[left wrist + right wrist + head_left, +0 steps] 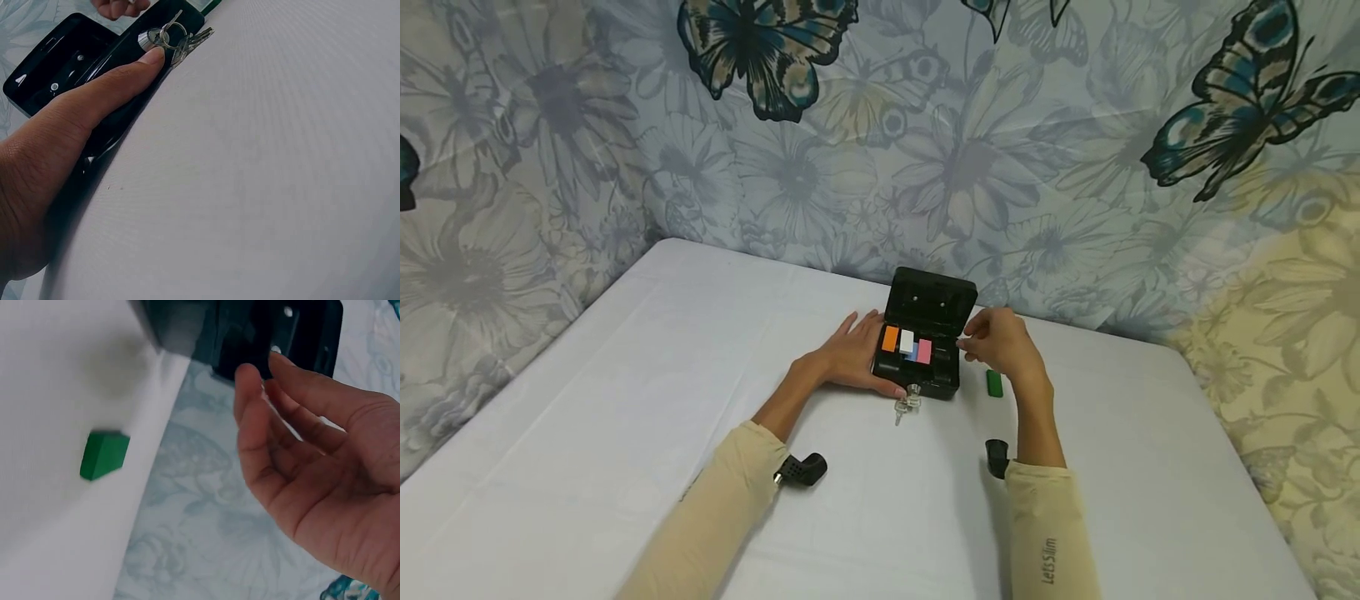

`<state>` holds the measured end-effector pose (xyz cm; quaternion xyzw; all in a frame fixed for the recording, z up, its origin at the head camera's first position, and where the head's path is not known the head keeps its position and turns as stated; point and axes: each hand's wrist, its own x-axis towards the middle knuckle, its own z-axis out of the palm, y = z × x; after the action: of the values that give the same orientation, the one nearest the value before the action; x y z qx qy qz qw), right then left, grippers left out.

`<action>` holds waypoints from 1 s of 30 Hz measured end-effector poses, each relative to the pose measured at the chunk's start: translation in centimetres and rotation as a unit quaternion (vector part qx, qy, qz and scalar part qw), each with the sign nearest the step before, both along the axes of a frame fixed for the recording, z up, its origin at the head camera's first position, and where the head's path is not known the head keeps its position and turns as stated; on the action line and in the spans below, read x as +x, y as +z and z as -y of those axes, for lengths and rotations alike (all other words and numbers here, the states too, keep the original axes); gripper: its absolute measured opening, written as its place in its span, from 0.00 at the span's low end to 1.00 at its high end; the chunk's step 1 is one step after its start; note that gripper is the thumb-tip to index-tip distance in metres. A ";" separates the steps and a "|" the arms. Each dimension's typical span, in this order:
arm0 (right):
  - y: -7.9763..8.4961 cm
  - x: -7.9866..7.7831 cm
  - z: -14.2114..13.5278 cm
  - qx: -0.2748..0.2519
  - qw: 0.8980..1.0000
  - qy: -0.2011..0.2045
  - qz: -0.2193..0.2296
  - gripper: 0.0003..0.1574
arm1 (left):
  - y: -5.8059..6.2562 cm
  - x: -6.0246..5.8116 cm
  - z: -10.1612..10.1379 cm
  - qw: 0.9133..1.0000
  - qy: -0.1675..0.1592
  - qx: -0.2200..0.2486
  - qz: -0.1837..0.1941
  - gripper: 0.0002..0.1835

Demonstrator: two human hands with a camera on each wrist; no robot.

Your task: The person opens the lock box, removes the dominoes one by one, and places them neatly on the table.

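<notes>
A black cash box (938,387) stands with its lid (934,300) raised. Orange (890,338), white (907,341), blue (912,353) and pink (924,351) blocks lie inside. My left hand (850,358) rests against the box's left side, fingers extended and thumb along the front beside the lock (149,40). Keys (187,47) hang there on a ring. At the right edge, close to the hinge, is my right hand (1000,343); its fingers are loosely bent, with a gap between thumb and index finger and nothing seen held.
A green block (995,383) lies on the white table (880,517), right of the box and beneath my right forearm. Behind the table hangs a fabric (820,175) printed with flowers and butterflies. Black wrist devices (805,470) are on both forearms.
</notes>
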<state>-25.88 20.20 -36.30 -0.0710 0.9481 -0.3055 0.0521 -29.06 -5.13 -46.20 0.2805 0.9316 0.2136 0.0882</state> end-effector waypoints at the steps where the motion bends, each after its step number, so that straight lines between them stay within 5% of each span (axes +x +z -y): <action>1: -0.1 0.0 0.4 -0.002 1.000 0.006 -0.009 0.15 | 0.0 0.0 0.0 1.000 0.000 0.000 0.000 0.71; 12: -1.8 -0.3 4.6 0.070 0.997 0.007 -0.032 0.09 | 0.0 0.0 0.1 1.000 0.002 0.010 -0.001 0.69; 30: -2.9 0.3 6.2 0.159 0.987 -0.016 -0.024 0.11 | -0.3 -0.2 0.0 1.000 -0.003 0.009 -0.006 0.69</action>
<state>-25.61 14.01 -39.21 -0.0536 0.9866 -0.1501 0.0350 -29.25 -5.14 -46.53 0.2849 0.9293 0.2205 0.0808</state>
